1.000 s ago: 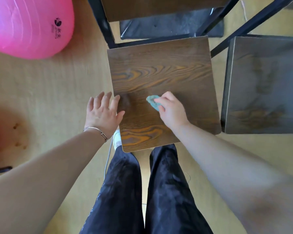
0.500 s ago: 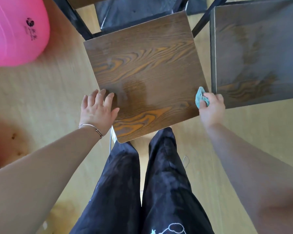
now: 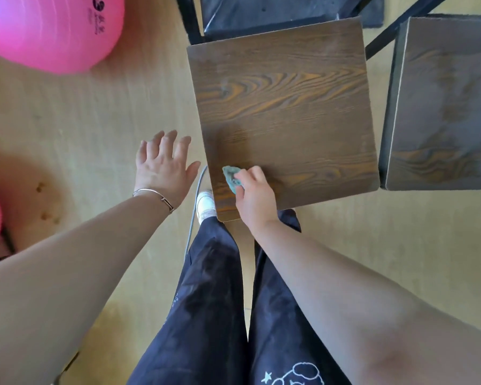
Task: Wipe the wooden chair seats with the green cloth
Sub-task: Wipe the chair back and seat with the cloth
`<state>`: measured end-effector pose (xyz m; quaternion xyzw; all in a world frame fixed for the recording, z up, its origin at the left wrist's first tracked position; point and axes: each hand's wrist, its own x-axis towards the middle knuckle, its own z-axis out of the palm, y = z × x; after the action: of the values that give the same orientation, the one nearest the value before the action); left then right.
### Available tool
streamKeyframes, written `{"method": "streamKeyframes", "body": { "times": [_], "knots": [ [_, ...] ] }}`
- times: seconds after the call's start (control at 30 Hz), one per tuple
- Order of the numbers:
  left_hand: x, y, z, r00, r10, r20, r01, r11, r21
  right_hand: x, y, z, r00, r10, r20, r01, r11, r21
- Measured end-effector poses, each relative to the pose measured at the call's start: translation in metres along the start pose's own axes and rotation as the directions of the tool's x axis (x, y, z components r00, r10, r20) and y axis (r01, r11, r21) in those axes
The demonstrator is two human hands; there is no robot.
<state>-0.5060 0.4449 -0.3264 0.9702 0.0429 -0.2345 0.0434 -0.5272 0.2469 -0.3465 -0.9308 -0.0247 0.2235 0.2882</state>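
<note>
A brown wooden chair seat (image 3: 283, 107) with orange grain stands right in front of me. My right hand (image 3: 254, 198) presses a small bunched green cloth (image 3: 231, 175) onto the seat's near left corner. Only the cloth's left part shows past my fingers. My left hand (image 3: 164, 165) hovers with fingers spread over the floor, just left of the seat and off its edge, holding nothing. A second wooden seat (image 3: 442, 107), greyer in the light, stands to the right with a narrow gap between the two.
A big pink exercise ball (image 3: 47, 31) lies on the floor at the top left. A dark mat (image 3: 261, 12) and black chair legs (image 3: 188, 20) sit behind the seats. My dark trousers and one white shoe (image 3: 206, 204) are below the seat, beside a grey cable (image 3: 193, 215).
My right hand has swept the cloth from the seat's right edge back across to its near left corner. My left hand has come off the seat's left edge and spread open.
</note>
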Motion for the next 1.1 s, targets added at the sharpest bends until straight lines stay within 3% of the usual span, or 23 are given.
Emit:
{"method": "streamKeyframes", "body": {
  "times": [0.3, 0.5, 0.57, 0.63, 0.73, 0.8, 0.97, 1.1],
  "knots": [
    [-0.028, -0.016, 0.014, 0.990, -0.143, 0.021, 0.144, 0.985, -0.098, 0.005, -0.009, 0.015, 0.959, -0.202, 0.197, 0.223, 0.971, -0.088],
    [-0.044, -0.016, 0.016, 0.982, -0.184, 0.037, 0.187, 0.973, -0.134, -0.042, 0.010, 0.023, 0.822, -0.334, 0.462, 0.452, 0.876, -0.170],
    [-0.047, -0.014, 0.012, 0.983, -0.180, 0.038, 0.184, 0.976, -0.121, -0.044, 0.013, 0.015, 0.785, -0.311, 0.536, 0.433, 0.894, -0.116],
    [-0.045, -0.010, 0.006, 0.982, -0.185, 0.037, 0.189, 0.975, -0.121, -0.031, 0.010, -0.003, 0.832, -0.300, 0.467, 0.352, 0.936, -0.025],
    [-0.037, 0.000, -0.005, 0.980, -0.194, 0.031, 0.197, 0.971, -0.134, 0.019, 0.005, -0.048, 0.952, -0.220, 0.214, 0.224, 0.975, 0.005],
    [-0.026, 0.012, -0.014, 0.981, -0.193, 0.013, 0.192, 0.970, -0.147, 0.063, 0.004, -0.085, 0.988, -0.138, 0.070, 0.139, 0.990, -0.011],
    [0.008, 0.050, -0.032, 0.986, -0.164, -0.015, 0.159, 0.974, -0.160, 0.157, 0.016, -0.156, 0.989, -0.004, -0.149, 0.006, 1.000, 0.017],
    [0.032, 0.080, -0.039, 0.988, -0.135, -0.074, 0.120, 0.975, -0.186, 0.188, 0.034, -0.165, 0.987, 0.030, -0.158, -0.031, 0.999, -0.007]
  ]
}}
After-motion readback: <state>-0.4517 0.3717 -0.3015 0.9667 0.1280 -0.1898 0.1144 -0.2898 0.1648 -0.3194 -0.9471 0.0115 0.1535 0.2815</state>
